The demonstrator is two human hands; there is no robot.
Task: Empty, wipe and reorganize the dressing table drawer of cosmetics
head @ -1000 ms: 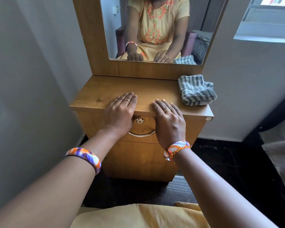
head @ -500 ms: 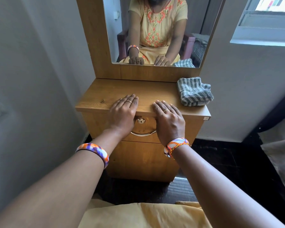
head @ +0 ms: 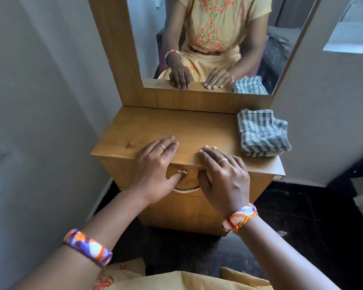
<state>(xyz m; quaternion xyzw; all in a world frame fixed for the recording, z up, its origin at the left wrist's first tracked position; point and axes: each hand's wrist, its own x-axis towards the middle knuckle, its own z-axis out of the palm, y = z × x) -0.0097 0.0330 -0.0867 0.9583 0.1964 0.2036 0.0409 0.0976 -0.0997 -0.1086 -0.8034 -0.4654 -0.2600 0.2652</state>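
A wooden dressing table point(head: 147, 128) stands in front of me with its drawer point(head: 117, 170) closed. The drawer front carries a brass lock point(head: 183, 172) and a curved metal handle point(head: 187, 189). My left hand point(head: 153, 166) lies flat over the table's front edge, fingers straight, thumb touching the lock. My right hand point(head: 224, 174) rests flat beside it on the same edge, thumb hanging over the drawer front. A folded grey striped cloth point(head: 261, 132) sits on the table's right side. No cosmetics are visible.
A mirror point(head: 208, 38) in a wooden frame rises behind the tabletop. A grey wall stands close on the left, a white wall and window ledge point(head: 348, 40) on the right. The floor point(head: 302, 216) is dark.
The camera has moved closer and tilted down. My left thumb has dropped onto the lock; both hands stay flat on the front edge.
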